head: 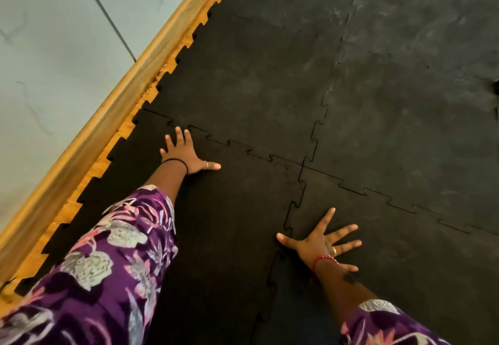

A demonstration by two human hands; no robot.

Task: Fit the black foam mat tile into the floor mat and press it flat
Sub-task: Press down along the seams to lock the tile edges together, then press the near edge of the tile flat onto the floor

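Tile (221,209): black foam, lying in the floor mat (391,88) beside the wooden edging (113,118), teeth meshed on two sides. Likely light, soft, springy (judged by look); press seams, don't lift. Your left hand (186,153) lies flat, fingers (178,135) spread, near the far seam. Your right hand (318,242) is splayed on the neighbouring piece, thumb at the side seam.

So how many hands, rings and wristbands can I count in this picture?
Hands: 2, the left hand and the right hand, both spread flat on the black mat
Rings: 2, a thumb ring on the left and a finger ring on the right
Wristbands: 2, a black wristband and a red bead wristband
Total: 6
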